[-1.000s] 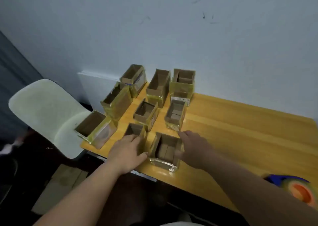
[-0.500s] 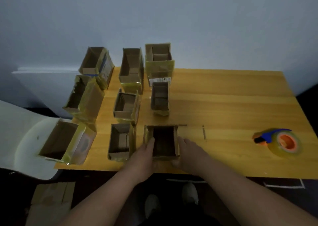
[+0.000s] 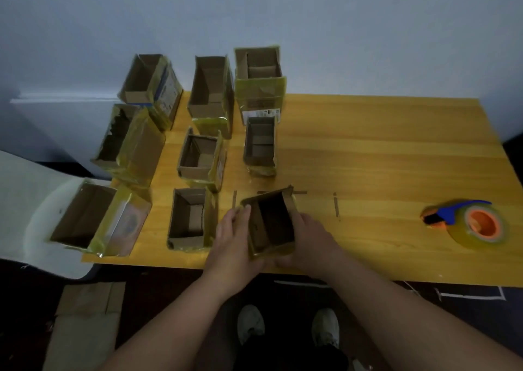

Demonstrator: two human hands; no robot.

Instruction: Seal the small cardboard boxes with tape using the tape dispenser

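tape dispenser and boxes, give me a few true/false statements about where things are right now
1. Both hands hold one open box. True: the left hand and right hand grip the held box at the table's near edge.
2. The tape dispenser is in the right hand. False: it lies on the table, apart from both hands.
3. The held box is taped shut. False: its top is open.
4. The other boxes stand left of the dispenser. True.
5. The dispenser's core is green. False: it is orange.
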